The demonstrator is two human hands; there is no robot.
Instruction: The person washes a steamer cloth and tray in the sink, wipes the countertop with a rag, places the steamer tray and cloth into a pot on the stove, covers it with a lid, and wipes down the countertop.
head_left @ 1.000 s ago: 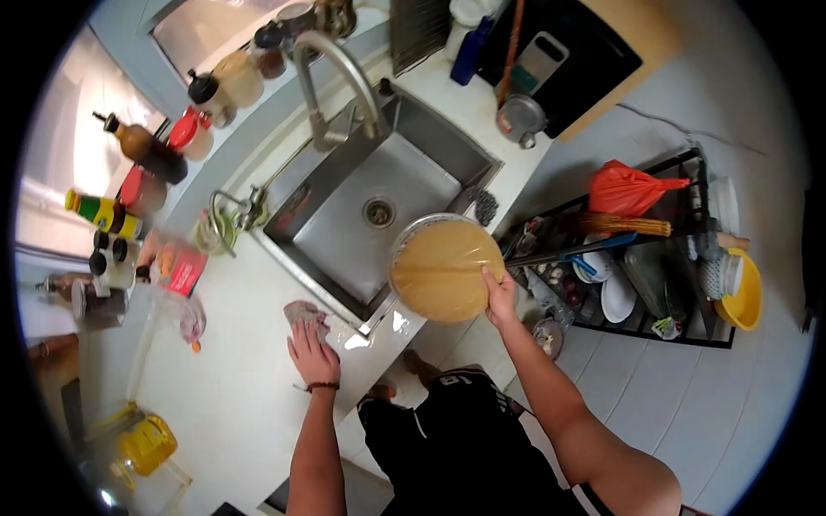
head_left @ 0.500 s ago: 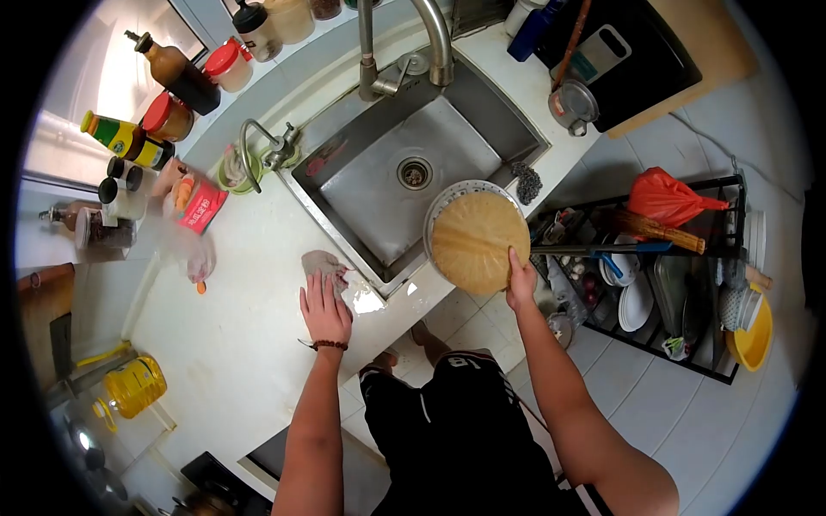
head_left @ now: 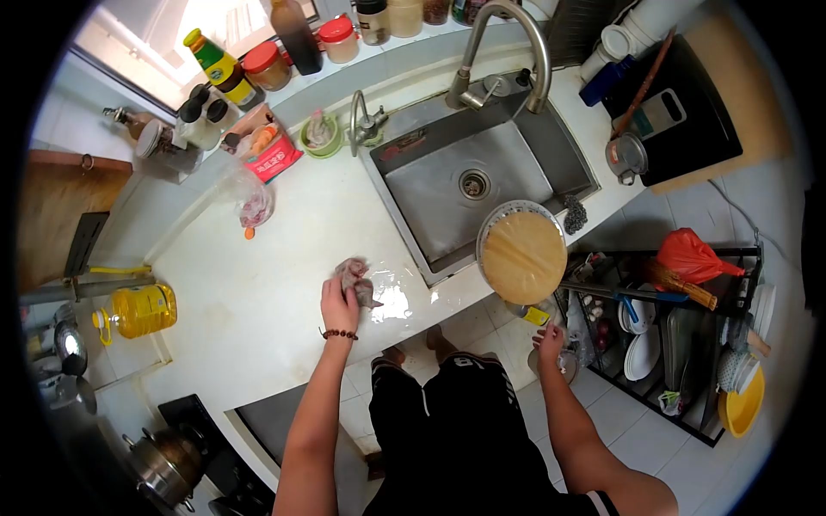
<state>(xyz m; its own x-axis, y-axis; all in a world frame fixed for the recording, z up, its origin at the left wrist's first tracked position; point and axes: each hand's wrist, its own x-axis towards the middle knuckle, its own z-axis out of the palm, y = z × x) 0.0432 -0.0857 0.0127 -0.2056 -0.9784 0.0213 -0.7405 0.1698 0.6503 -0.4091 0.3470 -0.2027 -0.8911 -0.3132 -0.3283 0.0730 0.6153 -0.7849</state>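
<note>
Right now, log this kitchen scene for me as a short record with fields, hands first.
left hand: on a grayish-pink cloth, on the counter
right hand: apart from the tan disc, nothing visibly held
tan disc: over a perforated-rim bowl, by the sink's front edge
wet patch: beside the cloth
scrubber: steel wool, beside the sink
</note>
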